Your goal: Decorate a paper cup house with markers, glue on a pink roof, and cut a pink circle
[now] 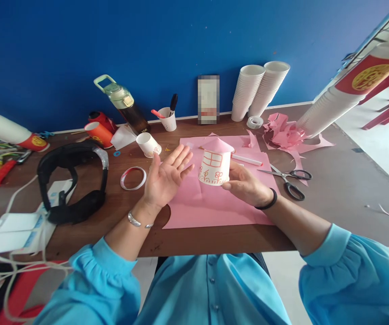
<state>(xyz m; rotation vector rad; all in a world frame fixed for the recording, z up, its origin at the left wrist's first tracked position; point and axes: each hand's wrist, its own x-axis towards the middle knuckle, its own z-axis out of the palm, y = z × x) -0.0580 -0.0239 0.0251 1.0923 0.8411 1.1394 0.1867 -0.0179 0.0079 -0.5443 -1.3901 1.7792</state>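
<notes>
My right hand is wrapped round an upside-down paper cup house, lifted above pink paper. A window and flowers are drawn on the cup in orange-red, and a pink paper cone roof sits on top. My left hand faces palm up with its fingers stretched out, holding nothing, to the left of the cup house. Behind it stands a second white cup with drawn flowers. Tape lies on the table left of that hand.
Scissors lie open on the right, near crumpled pink scraps. Stacked paper cups, a cup of markers and a bottle stand along the wall. A black headband-like device and white cables lie on the left.
</notes>
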